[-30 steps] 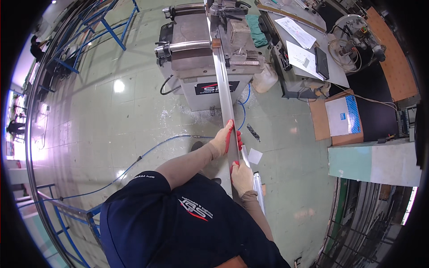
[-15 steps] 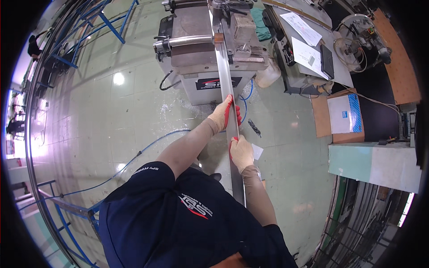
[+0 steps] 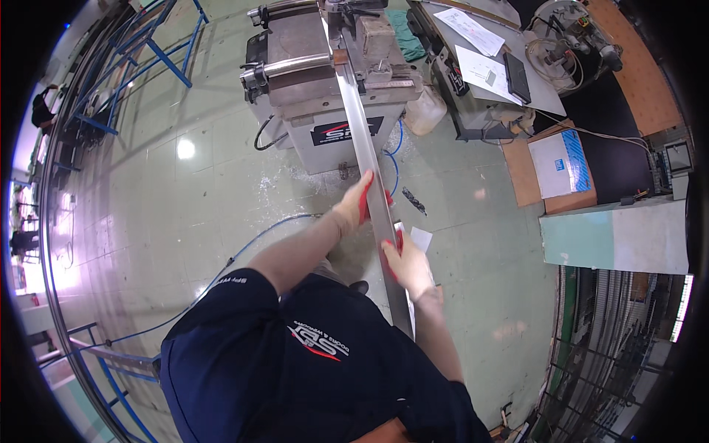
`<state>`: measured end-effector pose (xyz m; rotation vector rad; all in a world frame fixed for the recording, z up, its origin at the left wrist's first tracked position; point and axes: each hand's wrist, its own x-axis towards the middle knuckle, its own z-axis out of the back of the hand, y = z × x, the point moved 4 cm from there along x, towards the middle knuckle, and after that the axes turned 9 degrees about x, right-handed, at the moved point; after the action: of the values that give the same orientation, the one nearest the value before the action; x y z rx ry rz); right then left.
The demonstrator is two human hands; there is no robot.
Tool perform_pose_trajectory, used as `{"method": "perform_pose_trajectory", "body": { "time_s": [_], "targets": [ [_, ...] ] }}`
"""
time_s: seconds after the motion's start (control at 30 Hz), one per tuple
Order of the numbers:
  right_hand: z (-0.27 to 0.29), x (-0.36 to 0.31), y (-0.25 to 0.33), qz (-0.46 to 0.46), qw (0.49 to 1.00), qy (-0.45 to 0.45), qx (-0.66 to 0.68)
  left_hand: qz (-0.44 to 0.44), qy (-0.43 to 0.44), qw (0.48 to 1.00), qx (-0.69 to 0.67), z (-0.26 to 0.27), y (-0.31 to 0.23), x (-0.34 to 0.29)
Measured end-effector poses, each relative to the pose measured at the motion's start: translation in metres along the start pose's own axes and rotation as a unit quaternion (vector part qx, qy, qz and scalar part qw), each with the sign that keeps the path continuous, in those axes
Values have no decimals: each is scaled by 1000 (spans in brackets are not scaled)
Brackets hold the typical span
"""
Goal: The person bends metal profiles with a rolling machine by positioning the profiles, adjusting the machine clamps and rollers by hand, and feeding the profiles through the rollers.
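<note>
Beside the grey bench [image 3: 620, 236], a blue-and-white box [image 3: 561, 164] on cardboard [image 3: 521, 173].

Clearance as I see it: open green floor [image 3: 185, 192] left of my left hand [image 3: 353, 208]. Ahead, the saw machine [image 3: 325, 88] blocks the long metal bar [image 3: 369, 162]. Right of my right hand [image 3: 408, 264], a cluttered bench [image 3: 502, 81] and cardboard box [image 3: 554, 162] crowd in.

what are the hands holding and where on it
Both gloved hands grip a long metal bar: left hand at mid-length, right hand nearer the person's end.
</note>
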<state>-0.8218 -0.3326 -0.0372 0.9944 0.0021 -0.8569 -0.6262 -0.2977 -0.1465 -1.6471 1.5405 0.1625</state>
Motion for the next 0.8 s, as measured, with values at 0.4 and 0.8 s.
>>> {"method": "perform_pose_trajectory", "body": {
  "time_s": [0.4,0.8],
  "targets": [
    [-18,-71,-51,-18,997,-11,-70,111,-26,992,-53,-41,82,-56],
    [-26,-8,-27,-7,997,-11,-72,75,-39,996,-42,-31,25,-19]
  ]
}}
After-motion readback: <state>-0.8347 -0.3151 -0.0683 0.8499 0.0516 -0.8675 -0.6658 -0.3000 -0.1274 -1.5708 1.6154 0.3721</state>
